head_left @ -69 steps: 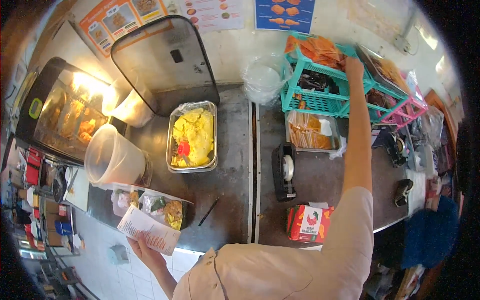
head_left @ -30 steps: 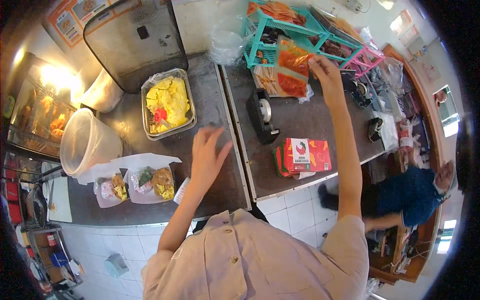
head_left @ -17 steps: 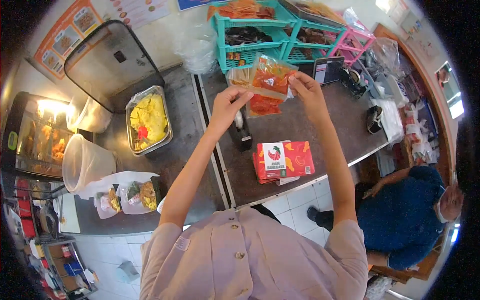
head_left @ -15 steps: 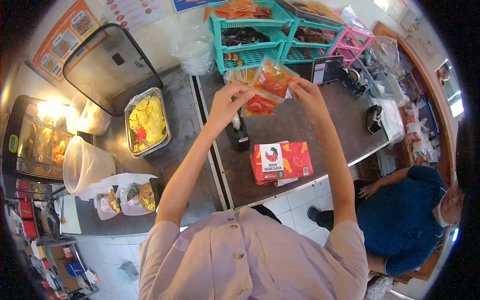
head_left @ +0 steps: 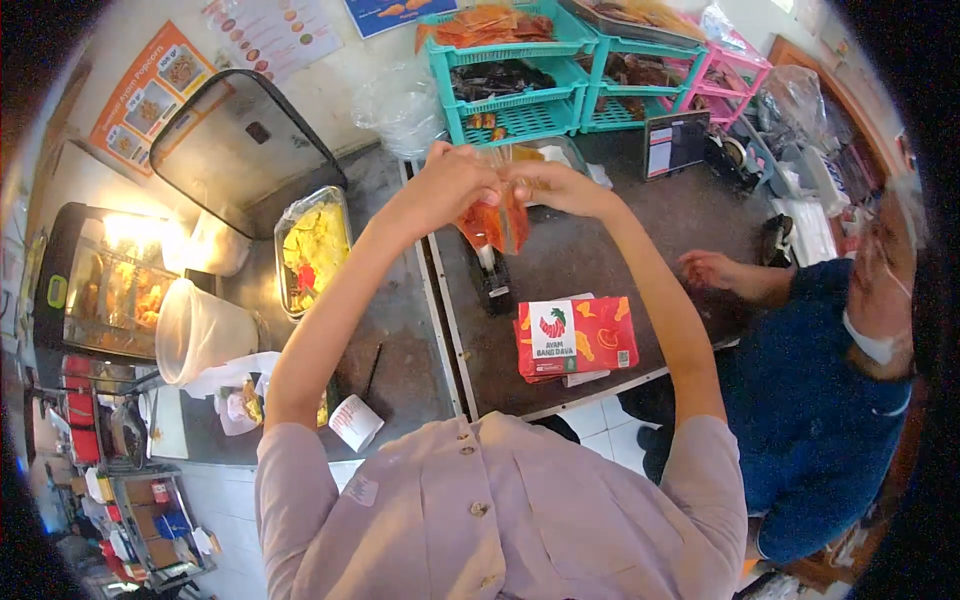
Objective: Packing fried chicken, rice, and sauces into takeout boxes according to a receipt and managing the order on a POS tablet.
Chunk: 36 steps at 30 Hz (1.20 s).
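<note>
Left hand [head_left: 455, 182] is raised over the counter seam, fingers pinched on the top edge of a clear plastic bag [head_left: 497, 218] with orange-red contents. Right hand [head_left: 552, 182] is pinched on the same top edge from the other side; the two hands are nearly touching. Bag is hung below both, long axis vertical, roughly level between the hands, neither clearly nearer.

Left to right: a lit warming cabinet [head_left: 100, 290] with fried pieces is seen at far left. A white plastic tub [head_left: 200, 330] is beside it; contents cannot be told. A foil tray [head_left: 312, 255] under film holds yellow food with a red bit. A flat red printed box [head_left: 575, 335] lies on the dark counter [head_left: 640, 240] below the bag. Teal baskets [head_left: 515, 70] behind hold orange packets, probably snacks. Another person's hand [head_left: 708, 268] rests on the counter at right.
</note>
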Tool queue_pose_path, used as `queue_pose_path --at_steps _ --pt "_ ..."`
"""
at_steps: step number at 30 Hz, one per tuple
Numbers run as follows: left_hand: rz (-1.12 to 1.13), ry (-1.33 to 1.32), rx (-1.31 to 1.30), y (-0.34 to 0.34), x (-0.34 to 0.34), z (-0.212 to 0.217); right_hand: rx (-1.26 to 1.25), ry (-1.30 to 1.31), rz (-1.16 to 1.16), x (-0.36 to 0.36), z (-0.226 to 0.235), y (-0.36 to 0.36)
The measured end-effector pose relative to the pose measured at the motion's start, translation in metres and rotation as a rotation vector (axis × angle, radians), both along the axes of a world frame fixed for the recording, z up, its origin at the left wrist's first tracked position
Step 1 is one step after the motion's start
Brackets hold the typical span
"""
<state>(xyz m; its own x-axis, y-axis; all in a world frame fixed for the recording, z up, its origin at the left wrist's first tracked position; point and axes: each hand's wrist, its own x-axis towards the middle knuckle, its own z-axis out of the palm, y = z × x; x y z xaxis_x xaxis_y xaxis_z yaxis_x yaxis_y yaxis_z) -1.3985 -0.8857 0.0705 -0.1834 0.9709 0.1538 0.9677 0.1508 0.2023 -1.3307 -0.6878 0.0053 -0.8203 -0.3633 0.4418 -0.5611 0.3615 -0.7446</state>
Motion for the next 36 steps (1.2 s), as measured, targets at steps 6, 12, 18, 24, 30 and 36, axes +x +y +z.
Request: queue_pose_path --at_steps 6,12,18,24,30,36 --pt "0.061 0.109 0.114 -0.020 -0.017 -0.005 0.139 -0.075 0.020 -0.023 -0.004 -0.015" --pt "0.306 0.172 0.315 -0.047 -0.047 -0.017 0.186 -0.053 -0.485 -0.038 0.004 -0.017" --pt "0.691 0.190 0.648 -0.122 -0.074 -0.029 0.223 0.002 -0.883 -0.046 -0.029 0.042" --pt "0.837 0.036 0.587 -0.198 -0.019 -0.038 -0.040 0.102 -0.861 -0.068 -0.003 0.065" --pt "1.017 -0.202 0.484 -0.254 0.062 -0.049 -0.753 -0.272 -0.615 -0.063 0.120 0.006" --pt "1.147 -0.179 0.416 -0.333 0.116 -0.031 0.060 -0.042 -0.451 -0.098 0.113 -0.025"
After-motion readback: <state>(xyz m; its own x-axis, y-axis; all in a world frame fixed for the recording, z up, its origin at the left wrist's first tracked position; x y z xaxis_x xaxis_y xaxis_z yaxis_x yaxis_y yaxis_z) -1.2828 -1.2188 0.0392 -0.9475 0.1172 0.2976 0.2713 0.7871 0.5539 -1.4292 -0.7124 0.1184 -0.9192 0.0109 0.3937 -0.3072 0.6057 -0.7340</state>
